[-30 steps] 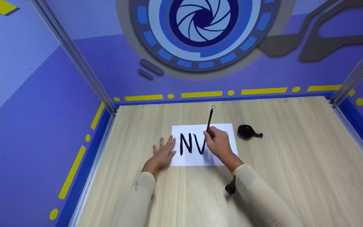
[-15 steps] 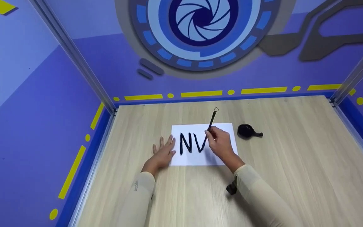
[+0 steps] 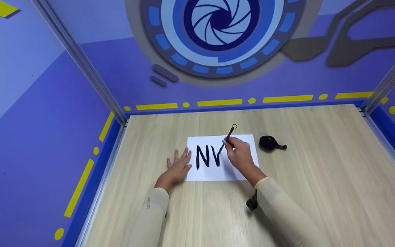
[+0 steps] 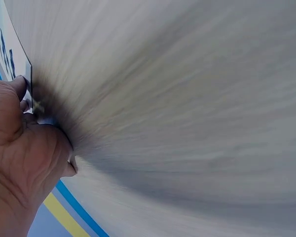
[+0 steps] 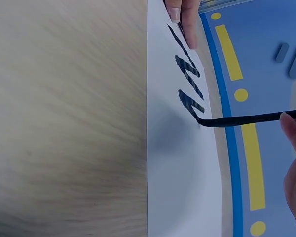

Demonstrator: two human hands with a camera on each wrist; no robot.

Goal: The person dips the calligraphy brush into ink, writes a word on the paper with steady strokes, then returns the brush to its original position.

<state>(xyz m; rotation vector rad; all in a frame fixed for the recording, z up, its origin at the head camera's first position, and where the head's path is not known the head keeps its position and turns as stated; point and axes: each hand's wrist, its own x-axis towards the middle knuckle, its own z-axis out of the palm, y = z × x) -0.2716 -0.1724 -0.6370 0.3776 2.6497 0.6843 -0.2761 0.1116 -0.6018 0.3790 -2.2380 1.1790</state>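
Observation:
A white sheet of paper (image 3: 233,173) lies on the wooden table, bearing a black N (image 3: 202,157) and V-shaped strokes (image 3: 215,156). My right hand (image 3: 241,155) pinches a slim black ink brush (image 3: 230,132) with a loop at its top end. In the right wrist view the tip of the brush (image 5: 246,120) touches the paper at the upper end of the V's right stroke. My left hand (image 3: 177,168) rests with spread fingers on the table and the paper's left edge. The left wrist view shows the left palm (image 4: 24,158) near the sheet's corner.
Right of the paper sits a small black dish with a short handle (image 3: 268,143). Printed blue-purple panels (image 3: 214,92) stand behind and on both sides of the table (image 3: 204,212). A small black device (image 3: 251,204) hangs at the right wrist.
The brush tip has moved up from the V's bottom, along its right stroke. The brush leans further right and its looped end is lower. My left hand stays in place.

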